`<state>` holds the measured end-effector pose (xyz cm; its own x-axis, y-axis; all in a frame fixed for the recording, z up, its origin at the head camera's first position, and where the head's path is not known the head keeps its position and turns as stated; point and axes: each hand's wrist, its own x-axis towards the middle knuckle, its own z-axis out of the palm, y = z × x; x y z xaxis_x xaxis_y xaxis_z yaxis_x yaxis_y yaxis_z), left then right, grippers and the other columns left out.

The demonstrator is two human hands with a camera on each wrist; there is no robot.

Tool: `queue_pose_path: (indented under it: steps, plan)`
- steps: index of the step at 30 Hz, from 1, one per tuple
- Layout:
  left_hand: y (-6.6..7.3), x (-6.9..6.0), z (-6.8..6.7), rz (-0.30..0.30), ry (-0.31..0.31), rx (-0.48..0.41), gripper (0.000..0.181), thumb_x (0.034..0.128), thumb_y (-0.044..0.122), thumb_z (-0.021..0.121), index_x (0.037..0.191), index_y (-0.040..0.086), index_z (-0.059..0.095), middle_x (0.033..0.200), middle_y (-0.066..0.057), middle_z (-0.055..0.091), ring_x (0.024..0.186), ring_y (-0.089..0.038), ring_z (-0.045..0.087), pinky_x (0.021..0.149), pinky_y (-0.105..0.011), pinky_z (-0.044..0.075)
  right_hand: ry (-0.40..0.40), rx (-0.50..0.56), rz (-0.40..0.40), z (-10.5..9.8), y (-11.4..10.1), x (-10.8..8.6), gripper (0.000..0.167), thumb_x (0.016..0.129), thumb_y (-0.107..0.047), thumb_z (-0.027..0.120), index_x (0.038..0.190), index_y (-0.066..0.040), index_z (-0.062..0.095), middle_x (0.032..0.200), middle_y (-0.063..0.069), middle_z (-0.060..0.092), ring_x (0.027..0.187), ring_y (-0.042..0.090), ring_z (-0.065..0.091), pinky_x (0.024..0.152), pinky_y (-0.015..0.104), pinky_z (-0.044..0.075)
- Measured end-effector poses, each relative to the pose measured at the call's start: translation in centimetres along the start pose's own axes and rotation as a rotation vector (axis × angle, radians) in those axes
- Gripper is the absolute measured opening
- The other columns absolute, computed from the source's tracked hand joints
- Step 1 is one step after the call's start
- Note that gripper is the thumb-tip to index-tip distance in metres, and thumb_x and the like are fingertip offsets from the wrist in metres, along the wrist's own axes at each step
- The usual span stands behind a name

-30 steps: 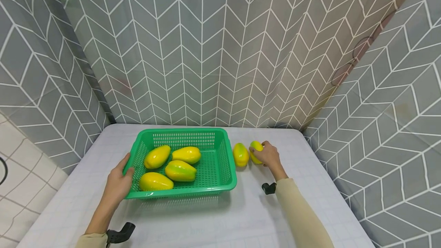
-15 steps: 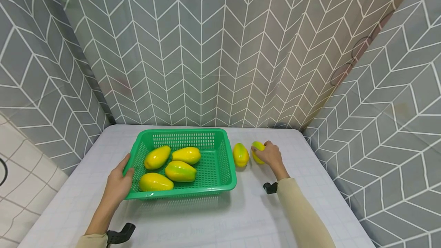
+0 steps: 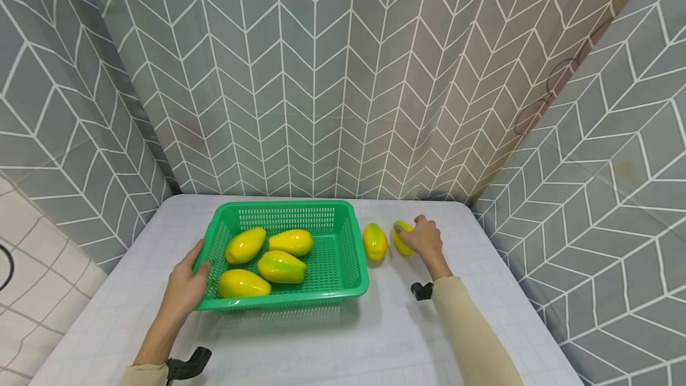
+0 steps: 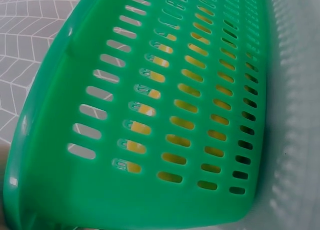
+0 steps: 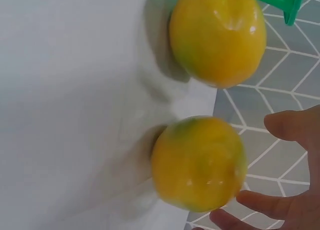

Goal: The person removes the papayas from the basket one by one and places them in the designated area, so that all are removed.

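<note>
My left hand point(image 3: 184, 286) grips the left rim of a green basket point(image 3: 332, 298), thumb over the edge; the left wrist view shows the basket's slotted side point(image 4: 100, 190). Inside lie several yellow-green fruits point(image 3: 281, 267). To the basket's right, one fruit point(image 3: 374, 242) rests on the table, and another point(image 3: 403, 238) lies beside it, partly covered by my right hand point(image 3: 426, 239). In the right wrist view, the right hand point(image 5: 300, 175) has its thumb and fingers spread around the nearer fruit point(image 5: 199, 164), fingertips at its edge, the thumb apart from it.
A white-covered table point(image 3: 343, 344) carries everything. Grey patterned curtains point(image 3: 332, 106) hang behind it and on both sides. Each wrist bears a black device, the left one point(image 3: 189, 363) low over the table's front. White tiled flooring point(image 3: 32, 279) shows at the far left.
My right hand has shifted slightly right and its fingers have loosened; the fruit by it sits a little further right, with a wider gap to its neighbour. The left hand and basket hold their place.
</note>
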<state>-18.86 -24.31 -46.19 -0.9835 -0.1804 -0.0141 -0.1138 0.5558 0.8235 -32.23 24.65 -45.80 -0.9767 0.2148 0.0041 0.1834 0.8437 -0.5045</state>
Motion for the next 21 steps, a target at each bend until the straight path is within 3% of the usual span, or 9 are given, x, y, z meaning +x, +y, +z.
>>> queue_pose_path:
  steps: [5, 11, 21]
  plan:
    - [0.0, 0.1, -0.1, -0.016, -0.020, -0.004, 0.063, 0.1141, 0.017, 0.030, 0.170, 0.004, 0.005, 0.176, -0.026, 0.009, 0.163, -0.052, 0.013, 0.129, -0.072, 0.022, 0.038, -0.004, -0.027, -0.4, -1.2, -0.1, 0.079, 0.099, -0.055, 0.060, 0.149, 0.004, 0.048, 0.144, 0.035, 0.053, 0.130, 0.055, 0.055, 0.107, 0.070, 0.049]
    - [-0.1, 0.1, -0.1, -0.007, -0.033, -0.011, 0.063, 0.1141, 0.017, 0.030, 0.170, 0.003, 0.004, 0.176, -0.027, 0.008, 0.163, -0.052, 0.012, 0.130, -0.072, 0.020, 0.067, 0.033, -0.154, -0.8, -4.0, -0.4, 0.077, 0.097, -0.054, 0.062, 0.151, 0.000, 0.049, 0.151, 0.032, 0.051, 0.136, 0.055, 0.052, 0.111, 0.076, 0.043]
    - [0.0, -0.5, -0.4, 0.002, -0.042, 0.014, 0.063, 0.1135, 0.015, 0.032, 0.169, 0.001, 0.005, 0.175, -0.030, 0.011, 0.161, -0.055, 0.016, 0.127, -0.074, 0.024, 0.050, 0.124, -0.298, -1.0, -7.3, -1.2, 0.073, 0.098, -0.045, 0.066, 0.152, 0.000, 0.048, 0.148, 0.029, 0.056, 0.136, 0.047, 0.056, 0.112, 0.069, 0.048]
